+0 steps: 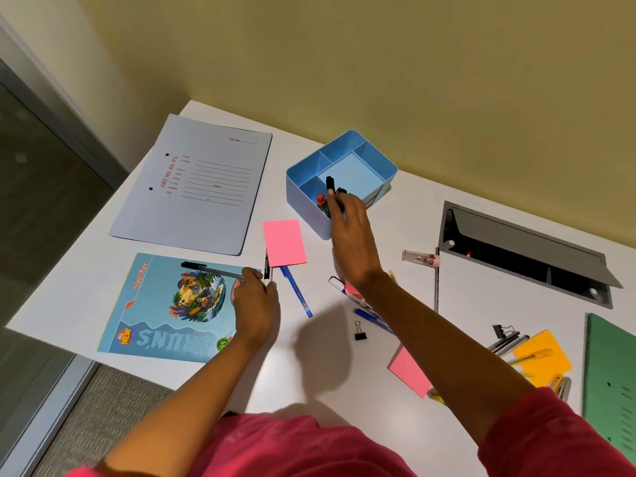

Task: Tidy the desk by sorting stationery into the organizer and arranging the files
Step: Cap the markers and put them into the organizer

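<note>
The right hand (351, 232) reaches to the blue organizer (306, 204), which stands toward the far edge of the desk (464, 218), about in its middle. The fingers are closed around a black marker (330, 187), and they hold it over the organizer's near compartment, where a red-capped item (320, 199) already stands. The left hand (254, 297) is near the left part of the desk. Its fingertips grasp one end of a clear pen with black cap (210, 270), which lies across the blue notebook (161, 304) close to the near left edge. A grey file (196, 180) lies flat toward the far left corner. Between the hands are a pink sticky pad (284, 242) and a blue pen (296, 292), the pen's top just under the pad's near edge. A black binder clip (360, 335) stands beside the right forearm. At the right edge lies a green file (609, 373), and next to it an orange sticky pad (543, 363) rests on several pens.
</note>
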Demonstrator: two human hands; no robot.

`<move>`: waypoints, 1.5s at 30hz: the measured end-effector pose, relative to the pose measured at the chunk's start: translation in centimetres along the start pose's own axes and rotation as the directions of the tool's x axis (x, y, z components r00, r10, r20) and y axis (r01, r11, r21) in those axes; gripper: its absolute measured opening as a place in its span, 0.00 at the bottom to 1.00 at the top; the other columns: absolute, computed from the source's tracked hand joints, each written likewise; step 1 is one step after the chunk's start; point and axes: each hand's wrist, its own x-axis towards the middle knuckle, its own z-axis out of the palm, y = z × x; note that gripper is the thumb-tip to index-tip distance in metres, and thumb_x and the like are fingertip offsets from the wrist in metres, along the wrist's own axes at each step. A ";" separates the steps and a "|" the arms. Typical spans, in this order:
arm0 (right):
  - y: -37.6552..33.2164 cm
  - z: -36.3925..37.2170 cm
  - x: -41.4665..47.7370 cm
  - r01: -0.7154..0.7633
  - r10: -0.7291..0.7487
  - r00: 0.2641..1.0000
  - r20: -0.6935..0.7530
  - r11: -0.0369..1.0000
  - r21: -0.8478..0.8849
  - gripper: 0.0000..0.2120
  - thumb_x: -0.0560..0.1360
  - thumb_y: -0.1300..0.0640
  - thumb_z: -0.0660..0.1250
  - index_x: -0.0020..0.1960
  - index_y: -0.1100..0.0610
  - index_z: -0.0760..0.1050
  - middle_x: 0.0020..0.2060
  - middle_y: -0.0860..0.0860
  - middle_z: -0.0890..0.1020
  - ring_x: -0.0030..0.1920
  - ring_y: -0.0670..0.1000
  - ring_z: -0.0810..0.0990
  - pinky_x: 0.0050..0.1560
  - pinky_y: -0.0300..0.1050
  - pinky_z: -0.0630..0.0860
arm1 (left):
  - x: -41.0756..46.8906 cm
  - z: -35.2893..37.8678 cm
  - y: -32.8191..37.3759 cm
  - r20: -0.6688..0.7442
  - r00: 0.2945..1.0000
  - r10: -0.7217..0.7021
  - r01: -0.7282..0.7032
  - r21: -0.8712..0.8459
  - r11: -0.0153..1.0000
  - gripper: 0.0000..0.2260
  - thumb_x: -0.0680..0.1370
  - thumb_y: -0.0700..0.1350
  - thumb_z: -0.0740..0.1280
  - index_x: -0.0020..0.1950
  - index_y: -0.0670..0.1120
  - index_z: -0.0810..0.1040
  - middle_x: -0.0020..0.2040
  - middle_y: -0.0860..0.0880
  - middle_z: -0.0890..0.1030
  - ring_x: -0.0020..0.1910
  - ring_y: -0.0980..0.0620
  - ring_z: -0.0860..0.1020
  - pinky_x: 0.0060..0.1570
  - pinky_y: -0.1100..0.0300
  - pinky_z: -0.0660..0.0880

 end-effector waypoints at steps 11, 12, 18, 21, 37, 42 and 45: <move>-0.5 -0.6 -2.4 -0.117 0.161 0.975 -0.150 0.957 0.264 0.24 0.77 0.67 0.60 0.72 0.58 0.63 0.67 0.56 0.68 0.68 0.53 0.66 0.68 0.42 0.65 | -0.5 -1.8 1.8 0.055 0.986 -0.160 0.167 -0.170 0.971 0.09 0.79 0.41 0.64 0.38 0.45 0.72 0.33 0.48 0.77 0.33 0.47 0.78 0.35 0.56 0.76; -0.5 -0.6 -2.9 -0.107 0.158 0.968 -0.195 0.963 0.247 0.22 0.78 0.67 0.57 0.71 0.58 0.64 0.66 0.55 0.69 0.67 0.53 0.67 0.67 0.40 0.64 | -0.8 -2.1 2.2 0.057 0.982 -0.179 0.187 -0.231 0.955 0.10 0.79 0.40 0.63 0.37 0.45 0.72 0.32 0.49 0.76 0.31 0.49 0.77 0.30 0.60 0.77; -2.3 -0.5 -5.2 -0.033 0.146 0.960 -0.240 0.907 0.419 0.14 0.78 0.65 0.60 0.64 0.64 0.70 0.57 0.58 0.74 0.55 0.54 0.75 0.53 0.47 0.76 | -2.6 -2.4 3.0 0.002 0.988 -0.155 0.143 -0.394 0.908 0.04 0.80 0.41 0.61 0.51 0.41 0.73 0.36 0.48 0.76 0.29 0.58 0.76 0.23 0.68 0.73; -3.8 -1.0 -5.2 -0.066 0.208 0.960 -0.185 0.814 0.577 0.17 0.78 0.59 0.65 0.65 0.61 0.70 0.55 0.53 0.75 0.48 0.45 0.75 0.45 0.35 0.76 | -3.3 -2.2 3.7 -0.035 0.999 -0.028 0.013 -0.381 0.925 0.02 0.80 0.40 0.61 0.51 0.42 0.72 0.38 0.47 0.76 0.30 0.62 0.76 0.26 0.66 0.74; -2.3 -4.4 -2.3 -0.354 0.474 0.880 0.029 0.613 0.706 0.20 0.77 0.53 0.64 0.65 0.59 0.66 0.58 0.55 0.72 0.57 0.50 0.75 0.55 0.41 0.77 | -2.9 -0.9 7.0 0.101 0.973 0.206 -0.161 -0.340 0.926 0.04 0.80 0.37 0.60 0.53 0.43 0.72 0.39 0.42 0.78 0.33 0.61 0.77 0.31 0.75 0.69; -1.4 -5.5 -1.6 -0.298 0.469 0.883 -0.022 0.597 0.745 0.12 0.80 0.55 0.60 0.61 0.58 0.69 0.48 0.55 0.77 0.45 0.48 0.75 0.43 0.30 0.72 | -1.4 -0.8 8.4 0.105 0.976 0.189 -0.145 -0.328 0.933 0.04 0.80 0.43 0.63 0.53 0.49 0.74 0.41 0.54 0.79 0.38 0.59 0.78 0.34 0.76 0.69; -0.7 -6.0 -1.3 -0.223 0.499 0.853 -0.155 0.615 0.756 0.11 0.80 0.56 0.60 0.60 0.58 0.70 0.46 0.55 0.77 0.44 0.48 0.76 0.43 0.34 0.73 | 0.1 -0.6 9.6 0.065 0.982 0.179 -0.146 -0.341 0.929 0.05 0.79 0.42 0.64 0.54 0.50 0.76 0.42 0.54 0.80 0.41 0.60 0.78 0.35 0.76 0.70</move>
